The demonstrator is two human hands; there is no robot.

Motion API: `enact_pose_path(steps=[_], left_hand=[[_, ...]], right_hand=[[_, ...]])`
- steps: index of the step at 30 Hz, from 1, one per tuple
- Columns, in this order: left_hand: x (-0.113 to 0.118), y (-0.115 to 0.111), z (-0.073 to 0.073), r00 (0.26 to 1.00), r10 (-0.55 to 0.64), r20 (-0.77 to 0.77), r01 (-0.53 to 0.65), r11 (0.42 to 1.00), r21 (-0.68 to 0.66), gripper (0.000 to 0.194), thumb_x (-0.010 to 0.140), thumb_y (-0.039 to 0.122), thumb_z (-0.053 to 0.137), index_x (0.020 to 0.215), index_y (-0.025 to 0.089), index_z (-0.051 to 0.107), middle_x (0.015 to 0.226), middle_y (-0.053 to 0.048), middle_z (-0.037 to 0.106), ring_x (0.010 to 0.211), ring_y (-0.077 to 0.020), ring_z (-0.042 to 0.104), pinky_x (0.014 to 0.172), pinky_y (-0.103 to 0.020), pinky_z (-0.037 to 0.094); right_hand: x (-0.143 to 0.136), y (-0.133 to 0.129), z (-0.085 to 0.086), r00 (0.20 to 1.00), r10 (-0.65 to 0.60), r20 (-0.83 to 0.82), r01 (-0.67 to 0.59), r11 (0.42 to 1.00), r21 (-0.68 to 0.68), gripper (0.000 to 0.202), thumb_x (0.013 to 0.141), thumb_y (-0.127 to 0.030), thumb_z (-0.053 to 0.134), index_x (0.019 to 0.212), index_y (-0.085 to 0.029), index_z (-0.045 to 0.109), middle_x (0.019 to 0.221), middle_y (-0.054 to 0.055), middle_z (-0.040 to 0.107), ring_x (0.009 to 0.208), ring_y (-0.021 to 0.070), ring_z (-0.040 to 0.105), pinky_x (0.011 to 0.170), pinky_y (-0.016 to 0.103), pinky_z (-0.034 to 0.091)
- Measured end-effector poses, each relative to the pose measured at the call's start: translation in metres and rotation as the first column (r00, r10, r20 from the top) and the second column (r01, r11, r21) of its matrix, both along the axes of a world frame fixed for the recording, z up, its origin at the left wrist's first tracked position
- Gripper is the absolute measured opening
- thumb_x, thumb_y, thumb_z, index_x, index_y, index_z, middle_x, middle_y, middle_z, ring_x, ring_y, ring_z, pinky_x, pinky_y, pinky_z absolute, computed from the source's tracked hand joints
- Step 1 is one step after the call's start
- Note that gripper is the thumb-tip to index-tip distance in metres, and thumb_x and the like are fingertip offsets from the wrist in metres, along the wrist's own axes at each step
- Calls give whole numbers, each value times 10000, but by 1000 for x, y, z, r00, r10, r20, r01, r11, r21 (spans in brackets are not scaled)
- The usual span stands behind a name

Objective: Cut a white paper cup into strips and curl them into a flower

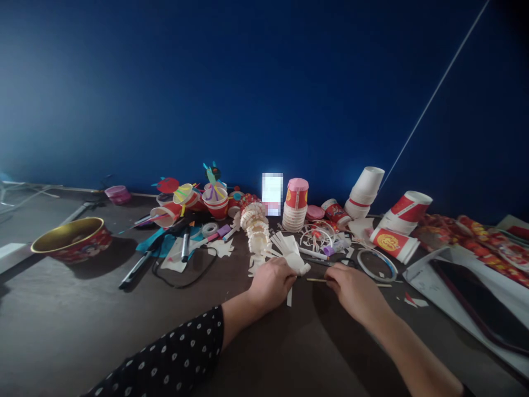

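My left hand [270, 284] is closed on a white paper cup cut into strips [291, 256], whose strips fan out above and below the fingers. To its right, my right hand [351, 286] pinches a thin wooden stick [316, 280] that lies nearly level, its ends showing on both sides of the hand. The two hands are apart, low over the dark table. Just beyond the left hand lies a curved chain of nested, cut white cup pieces [258, 237]. A clear ring [377, 264] lies beside the right hand.
A red-and-gold bowl [74, 240] stands left. A black marker [185, 245], a utility knife [136, 270] and paper scraps lie nearer the middle. Stacked paper cups [295, 218] and a lit screen [273, 193] stand behind. A phone [481, 298] rests in a white box lid at right.
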State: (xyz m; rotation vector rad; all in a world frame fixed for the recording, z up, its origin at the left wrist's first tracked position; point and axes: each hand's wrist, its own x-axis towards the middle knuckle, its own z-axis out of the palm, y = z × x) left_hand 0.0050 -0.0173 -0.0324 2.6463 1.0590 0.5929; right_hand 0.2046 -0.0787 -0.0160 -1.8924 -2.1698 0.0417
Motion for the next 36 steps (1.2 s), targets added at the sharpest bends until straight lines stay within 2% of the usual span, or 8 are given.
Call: enact_pose_path(steps=[4,7,12,20,28,36], left_hand=[[-1,-1,1,1000,10,-2,-10,1000,-24,131,796,186,560,788,160,688,802,-57,631,800,-189,570,719,-268,431],[0,0,1,1000,10,-4,-10,999,-30,136,792,171,559,817,160,692,808,-59,630,806,-192,570,731,-276,435],[2,0,1,999,13,-38,-14,1000,-17,157,807,161,531,784,158,686,792,-57,623,806,-189,565,734,-277,434],[1,1,1,999,14,-44,-17,998,-54,155,794,136,516,772,147,669,802,-62,626,816,-192,558,729,-278,422],[1,2,-1,992,128,9,-125,980,-152,142,802,195,538,803,159,675,816,-61,643,806,-191,577,690,-265,423],[2,0,0,989,146,0,-144,974,-172,143,799,192,532,837,163,666,835,-57,646,826,-191,578,716,-271,432]], right_hand=[[-13,2,-2,983,56,-172,-21,980,198,201,877,-191,421,873,-201,622,853,46,622,782,176,596,696,280,435],[-27,4,-8,962,142,-234,-67,951,300,234,870,-164,427,1021,-187,604,971,76,604,899,189,579,790,301,458],[-40,8,-16,965,170,-199,-108,950,293,289,868,-171,449,1112,-201,600,1017,85,564,901,191,571,781,305,483],[-46,17,-16,964,172,-203,-122,964,237,241,891,-196,428,848,-202,665,981,69,565,863,175,556,749,282,452],[-39,19,-16,933,231,-275,-184,966,184,159,836,-123,490,826,-193,632,869,36,596,853,173,548,752,274,430],[-39,20,-15,908,270,-320,-220,958,183,158,825,-119,481,807,-194,618,836,35,616,824,179,554,734,289,431]])
